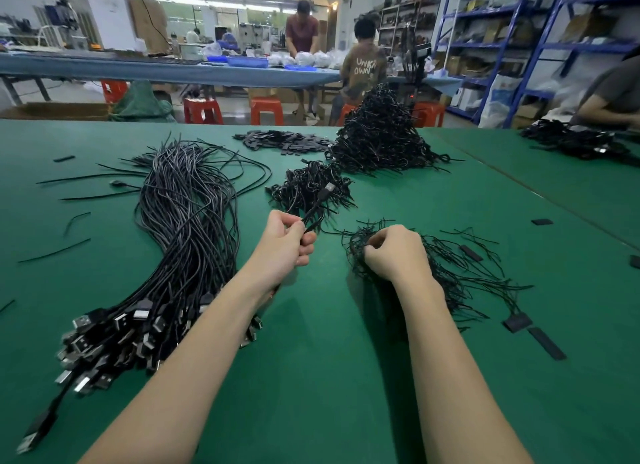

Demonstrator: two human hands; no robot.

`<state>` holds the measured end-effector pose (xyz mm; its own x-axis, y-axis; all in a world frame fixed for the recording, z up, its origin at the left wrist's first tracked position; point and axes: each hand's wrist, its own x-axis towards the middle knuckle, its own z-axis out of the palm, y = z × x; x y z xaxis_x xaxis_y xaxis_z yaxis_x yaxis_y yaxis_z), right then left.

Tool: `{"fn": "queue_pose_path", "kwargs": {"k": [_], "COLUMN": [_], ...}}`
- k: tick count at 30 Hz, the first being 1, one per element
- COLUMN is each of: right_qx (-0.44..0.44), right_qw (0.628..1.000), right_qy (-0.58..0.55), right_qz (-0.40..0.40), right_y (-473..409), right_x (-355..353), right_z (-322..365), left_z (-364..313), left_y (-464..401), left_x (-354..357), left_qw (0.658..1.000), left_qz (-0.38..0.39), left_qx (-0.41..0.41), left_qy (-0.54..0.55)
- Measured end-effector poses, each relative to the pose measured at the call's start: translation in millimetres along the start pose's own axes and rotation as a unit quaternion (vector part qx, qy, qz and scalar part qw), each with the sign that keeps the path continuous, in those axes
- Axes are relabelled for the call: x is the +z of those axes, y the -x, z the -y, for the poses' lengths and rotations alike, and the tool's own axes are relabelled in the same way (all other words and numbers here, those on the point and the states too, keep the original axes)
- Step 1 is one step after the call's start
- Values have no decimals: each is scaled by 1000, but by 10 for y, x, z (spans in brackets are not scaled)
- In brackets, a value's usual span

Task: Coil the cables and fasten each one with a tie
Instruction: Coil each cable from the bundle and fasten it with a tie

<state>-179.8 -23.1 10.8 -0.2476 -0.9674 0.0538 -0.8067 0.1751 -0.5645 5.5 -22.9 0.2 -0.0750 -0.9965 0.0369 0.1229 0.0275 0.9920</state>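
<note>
My left hand (289, 242) grips a coiled black cable (317, 207) whose plug end sticks up and away from the fist. My right hand (393, 252) rests, fingers curled, on a loose pile of thin black ties (460, 273) and pinches at them. A long bundle of uncoiled black USB cables (183, 235) lies on the left of the green table (329, 377), plugs toward me. A small heap of coiled, tied cables (308, 186) sits just beyond my left hand.
A tall heap of finished coils (381, 134) stands at the back centre, with flat black pieces (284, 141) beside it. Stray ties and black strips (547, 342) lie scattered. Another person's arm (609, 107) works at the far right. Red stools (266, 110) stand behind the table.
</note>
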Motion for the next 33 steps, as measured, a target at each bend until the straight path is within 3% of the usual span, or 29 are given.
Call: {"fn": "queue_pose_path", "kwargs": {"k": [6,9,12,15,17,19,20,26,29,33], "right_qx": [-5,-66,-115,-110,-122,-139,-149,-209,-251,-269], "right_qw": [992,984,956,892,804,741,734,861,885,896], "right_qy": [-107,-123,-232,-431,-582,-650,-654,-463,-392,-352], "right_qz": [-65,-112,-136,-80,25,98,110,34,-5,10], "right_y": [23,20,32,75,113,153,174,232,218,232], "right_x": [20,-19,-110,-199,-227,-197,-157,106,106,78], "right_z": [-33,15,151,293,367,426,454,486,492,481], "left_z": [-3,-5,-10,-10,-14,-20,-25,-56,-67,-65], "left_y": [0,10,26,41,45,44,43,46,35,31], "left_x": [-5,1,6,15,27,44,54,59,50,37], "left_qw": [1000,1000,1000,999,999,998,998,994,993,994], "left_qz": [-2,-8,-19,-35,-44,-51,-56,-67,-81,-94], "left_qx": [-3,-5,-7,-6,-5,-4,-4,-15,-25,-24], "left_qy": [2,5,10,3,8,19,26,83,80,48]}}
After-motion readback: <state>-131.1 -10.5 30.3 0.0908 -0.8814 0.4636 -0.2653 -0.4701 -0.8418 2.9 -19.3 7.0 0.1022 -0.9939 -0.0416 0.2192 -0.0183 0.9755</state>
